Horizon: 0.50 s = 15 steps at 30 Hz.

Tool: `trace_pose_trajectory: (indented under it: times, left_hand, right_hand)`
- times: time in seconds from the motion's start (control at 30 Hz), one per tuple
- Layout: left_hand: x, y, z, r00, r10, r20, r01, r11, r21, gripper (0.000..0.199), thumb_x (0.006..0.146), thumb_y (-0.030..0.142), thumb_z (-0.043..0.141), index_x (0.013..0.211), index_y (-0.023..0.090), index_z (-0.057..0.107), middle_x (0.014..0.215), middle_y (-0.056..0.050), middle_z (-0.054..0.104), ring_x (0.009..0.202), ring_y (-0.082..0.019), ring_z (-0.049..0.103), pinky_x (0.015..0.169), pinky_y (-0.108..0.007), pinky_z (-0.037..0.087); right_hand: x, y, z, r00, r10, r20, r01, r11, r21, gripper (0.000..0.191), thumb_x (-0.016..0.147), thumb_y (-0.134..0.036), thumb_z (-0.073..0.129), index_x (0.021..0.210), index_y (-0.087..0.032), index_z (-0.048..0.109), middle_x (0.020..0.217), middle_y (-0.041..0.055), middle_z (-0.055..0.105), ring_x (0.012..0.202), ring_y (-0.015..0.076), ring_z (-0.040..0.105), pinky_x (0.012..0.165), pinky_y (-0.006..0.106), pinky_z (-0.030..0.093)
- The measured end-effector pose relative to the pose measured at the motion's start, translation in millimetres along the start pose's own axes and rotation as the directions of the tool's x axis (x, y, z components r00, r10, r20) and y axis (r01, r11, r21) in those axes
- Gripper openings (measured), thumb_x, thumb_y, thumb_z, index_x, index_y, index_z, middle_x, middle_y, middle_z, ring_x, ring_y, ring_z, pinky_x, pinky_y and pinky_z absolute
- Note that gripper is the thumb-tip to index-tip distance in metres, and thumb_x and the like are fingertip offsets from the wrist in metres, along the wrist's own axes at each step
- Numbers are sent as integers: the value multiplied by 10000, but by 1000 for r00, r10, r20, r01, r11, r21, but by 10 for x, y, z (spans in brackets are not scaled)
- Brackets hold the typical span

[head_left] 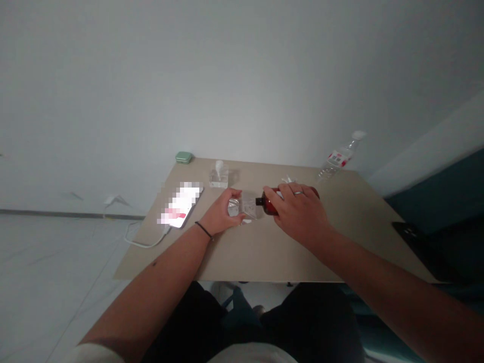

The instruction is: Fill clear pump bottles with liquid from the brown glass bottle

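Note:
My left hand (221, 210) grips a small clear plastic container (249, 207) over the middle of the table, thumb and fingers on either side of it. My right hand (300, 212) is wrapped over a reddish-brown bottle (269, 205), which lies close to level. The bottle's narrow black end (259, 201) points left and is right by the clear container; whether they touch I cannot tell. A ring shows on a right-hand finger. Behind the right hand, a bit of clear crinkled material (289, 179) peeks out, mostly hidden.
Farther back stands a squarish clear bottle (219, 177) with a white top. A phone (183, 204) with a white cable (151, 245) lies at left, a green case (183, 157) at the back-left corner. A clear plastic bottle (338, 159) stands back right. The wall borders the table (264, 257).

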State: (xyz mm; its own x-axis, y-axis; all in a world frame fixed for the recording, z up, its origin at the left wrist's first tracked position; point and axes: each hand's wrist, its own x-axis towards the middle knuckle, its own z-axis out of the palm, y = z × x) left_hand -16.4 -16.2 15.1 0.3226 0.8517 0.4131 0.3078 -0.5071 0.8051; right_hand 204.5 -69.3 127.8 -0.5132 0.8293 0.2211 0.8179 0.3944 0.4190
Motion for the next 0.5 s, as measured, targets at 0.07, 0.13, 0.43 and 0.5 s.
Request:
trace_pose_trajectory:
  times: [0.07,0.13,0.43,0.5]
  left_hand:
    - [-1,-4,-1,1000,-7,1,7,1000,-2,586,700,286,752,1221,170,510,1198,-123,642,1130,-279,634,1027,-479,493]
    - [-2,-5,-4,1000,-10,4,10,1000,-3,589,696,271,753,1224,175,509,1208,-123,641,1138,-281,630,1028,-481,490]
    - [-2,5,-11,1000,-7,6,7,1000,0,585,701,276,745,1223,160,507,1213,-138,637,1142,-290,631,1029,-493,492]
    - [-3,5,-11,1000,-8,4,8,1000,3,582,703,278,746,1220,161,508,1215,-138,638,1143,-290,631,1030,-494,492]
  right_hand:
    - [1,-1,2,1000,5,6,-5,1000,8,477,907,-226,541,1382,-188,549,1127,148,670,1053,315,566,889,421,314]
    - [1,-1,5,1000,9,5,-9,1000,10,477,909,-229,539,1384,-188,548,1126,147,669,1054,317,568,887,422,314]
    - [-4,-1,12,1000,13,-2,-13,1000,9,461,917,-230,531,1376,-197,550,1118,137,669,1058,315,572,892,420,310]
    - [-2,-2,13,1000,14,-1,-14,1000,8,457,915,-228,534,1371,-198,556,1114,137,670,1053,315,571,890,420,309]
